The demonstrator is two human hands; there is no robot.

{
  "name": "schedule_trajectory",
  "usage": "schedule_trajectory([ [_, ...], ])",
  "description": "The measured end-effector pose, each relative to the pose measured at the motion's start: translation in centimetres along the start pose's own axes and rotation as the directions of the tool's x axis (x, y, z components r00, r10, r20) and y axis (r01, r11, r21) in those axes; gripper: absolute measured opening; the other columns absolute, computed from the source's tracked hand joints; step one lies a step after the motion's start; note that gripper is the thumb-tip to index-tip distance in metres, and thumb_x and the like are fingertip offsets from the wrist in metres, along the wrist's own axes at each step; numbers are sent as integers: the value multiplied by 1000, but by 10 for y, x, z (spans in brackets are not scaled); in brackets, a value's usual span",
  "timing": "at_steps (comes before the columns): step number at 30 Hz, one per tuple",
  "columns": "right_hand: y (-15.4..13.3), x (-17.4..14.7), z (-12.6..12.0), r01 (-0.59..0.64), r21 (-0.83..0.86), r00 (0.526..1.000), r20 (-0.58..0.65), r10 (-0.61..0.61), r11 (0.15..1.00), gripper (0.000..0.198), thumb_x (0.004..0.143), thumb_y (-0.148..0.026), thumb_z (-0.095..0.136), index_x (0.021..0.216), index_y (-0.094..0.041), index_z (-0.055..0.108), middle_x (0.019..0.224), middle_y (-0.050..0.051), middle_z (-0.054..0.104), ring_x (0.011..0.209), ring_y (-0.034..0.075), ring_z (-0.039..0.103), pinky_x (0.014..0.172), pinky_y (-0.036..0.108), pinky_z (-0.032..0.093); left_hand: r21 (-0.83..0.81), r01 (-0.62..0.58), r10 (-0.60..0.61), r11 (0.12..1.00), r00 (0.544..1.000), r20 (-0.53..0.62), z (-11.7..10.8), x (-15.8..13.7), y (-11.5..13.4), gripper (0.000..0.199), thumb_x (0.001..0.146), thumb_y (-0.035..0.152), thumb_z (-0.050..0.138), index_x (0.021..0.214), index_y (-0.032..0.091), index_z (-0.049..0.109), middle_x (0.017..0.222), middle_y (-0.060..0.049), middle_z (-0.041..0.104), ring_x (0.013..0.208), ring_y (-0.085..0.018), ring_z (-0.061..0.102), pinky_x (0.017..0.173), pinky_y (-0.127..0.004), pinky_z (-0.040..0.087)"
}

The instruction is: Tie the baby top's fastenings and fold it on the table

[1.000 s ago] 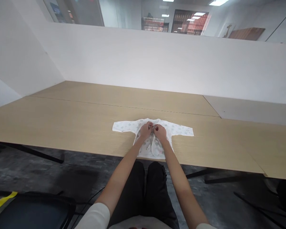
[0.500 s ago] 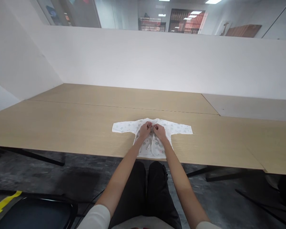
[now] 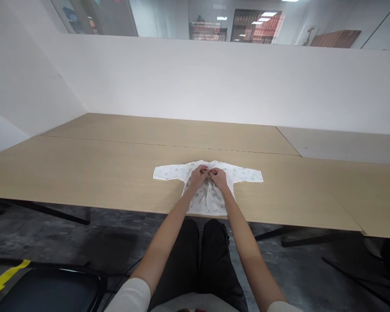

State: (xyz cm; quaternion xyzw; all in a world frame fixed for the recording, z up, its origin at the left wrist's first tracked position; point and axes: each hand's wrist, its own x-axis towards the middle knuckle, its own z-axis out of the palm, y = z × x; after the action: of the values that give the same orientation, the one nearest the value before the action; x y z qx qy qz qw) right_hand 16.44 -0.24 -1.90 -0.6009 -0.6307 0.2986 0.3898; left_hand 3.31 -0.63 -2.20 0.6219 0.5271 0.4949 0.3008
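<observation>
A small white long-sleeved baby shirt (image 3: 216,206) with a fine print lies flat at the table's front edge, its sleeves spread to both sides. Its front opening runs down the middle. My left hand (image 3: 199,177) pinches the cloth near the top of that opening. Close against it, my right hand (image 3: 218,177) pinches the facing edge, fingertips almost meeting those of the left. Whatever small fastening may lie between the fingers is hidden by them.
The shirt rests on a light wooden table (image 3: 100,173) with a white wall (image 3: 182,82) behind it. A black chair (image 3: 52,288) stands at lower left, near a yellow strip (image 3: 6,277). Dark table legs (image 3: 299,240) show below the front edge.
My fingertips have come a little closer together at the shirt's opening. The shirt lies where it was.
</observation>
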Motion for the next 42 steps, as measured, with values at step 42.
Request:
schedule_trajectory([
  [42,-15,-4,-9,81,-408,992,120,-35,910,27,89,-23,46,92,-20,73,95,5,71,86,17,62,74,23,42,688,-23,20,725,1000,12,1,-16,17,23,83,20,48,82,18,71,95,-11,65,100,-26,54,93,-40,36],
])
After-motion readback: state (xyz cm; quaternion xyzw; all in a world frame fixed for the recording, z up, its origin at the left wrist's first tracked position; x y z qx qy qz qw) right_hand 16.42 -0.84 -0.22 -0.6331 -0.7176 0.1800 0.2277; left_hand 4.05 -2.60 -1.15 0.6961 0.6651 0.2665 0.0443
